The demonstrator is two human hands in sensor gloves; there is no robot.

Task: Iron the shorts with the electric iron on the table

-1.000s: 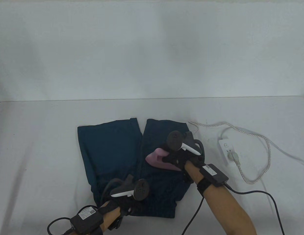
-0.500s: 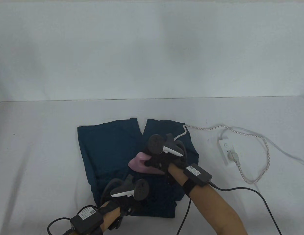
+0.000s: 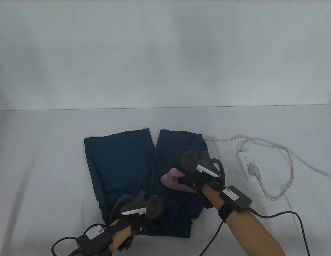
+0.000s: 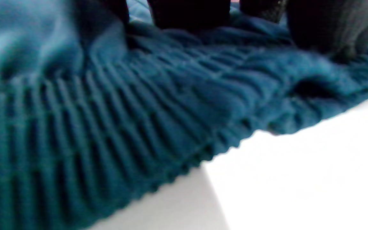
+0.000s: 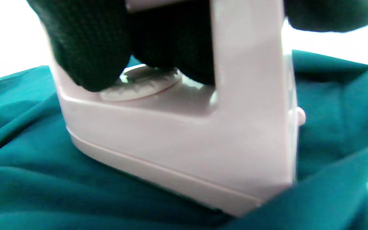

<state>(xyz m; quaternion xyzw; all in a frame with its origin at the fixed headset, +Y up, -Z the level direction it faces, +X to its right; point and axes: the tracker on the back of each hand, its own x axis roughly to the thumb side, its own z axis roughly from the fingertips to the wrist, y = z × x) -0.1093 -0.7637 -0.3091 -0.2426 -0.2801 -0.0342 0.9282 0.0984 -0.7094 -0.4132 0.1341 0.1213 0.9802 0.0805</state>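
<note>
Dark teal shorts [image 3: 120, 160] lie flat on the white table, legs pointing away, waistband near me. My right hand [image 3: 193, 177] grips the handle of a pink electric iron [image 3: 172, 179], which sits sole down on the shorts' right leg. In the right wrist view my gloved fingers [image 5: 88, 44] wrap the iron's handle above the iron body [image 5: 184, 134] and teal cloth [image 5: 27, 179]. My left hand [image 3: 136, 222] presses on the ribbed waistband [image 4: 107, 121], fingertips [image 4: 190, 12] resting on the cloth.
A white power strip [image 3: 247, 165] lies right of the shorts with the iron's plug in it. The braided cord [image 3: 277, 152] loops over the table on the right. Black glove cables [image 3: 299, 224] trail by my right forearm. A white wall stands behind the table.
The iron slid left toward the shorts' middle half a second ago, then back right along the right leg. The cord shifted with it. My left hand stayed on the waistband.
</note>
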